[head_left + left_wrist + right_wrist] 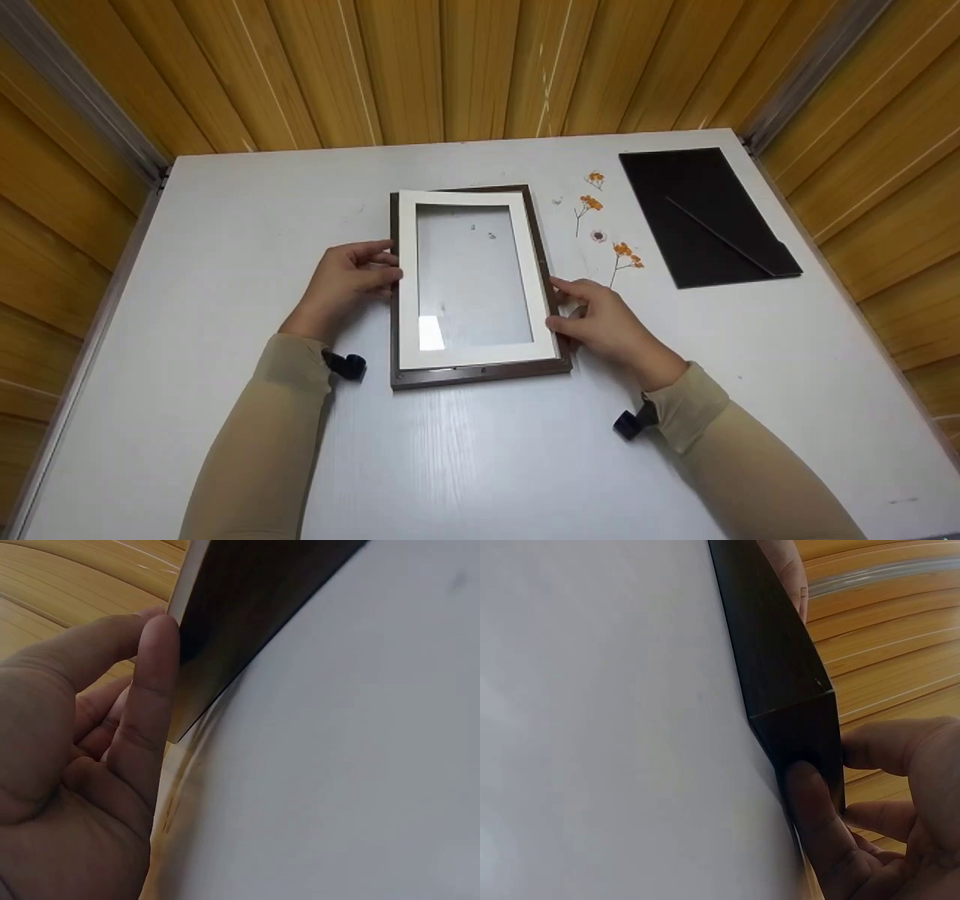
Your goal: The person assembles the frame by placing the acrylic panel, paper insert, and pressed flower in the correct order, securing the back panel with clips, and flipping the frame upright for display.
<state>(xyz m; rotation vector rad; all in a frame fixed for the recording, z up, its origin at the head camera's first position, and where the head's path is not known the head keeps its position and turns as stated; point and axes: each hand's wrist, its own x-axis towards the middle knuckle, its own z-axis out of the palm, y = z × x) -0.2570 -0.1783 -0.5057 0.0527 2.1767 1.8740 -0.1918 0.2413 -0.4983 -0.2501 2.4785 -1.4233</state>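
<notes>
A dark brown picture frame (480, 373) lies flat on the white table. Over it sits a white mat board (469, 356) with a rectangular window, a little askew: it covers part of the frame's left rail, while more of the bottom rail shows. My left hand (337, 277) holds the frame's left side, its thumb by the mat's edge. In the left wrist view its fingers (156, 667) press the dark outer side. My right hand (604, 322) grips the right side, thumb on top. A right finger (808, 791) lies against the frame's side in the right wrist view.
Right of the frame lie orange dried flower sprigs (590, 202) and a small pale flower (598, 235). A black backing board (709, 225) with a thin strut rests farther right. Wood-look panels (480, 67) stand along the table's back edge and both sides.
</notes>
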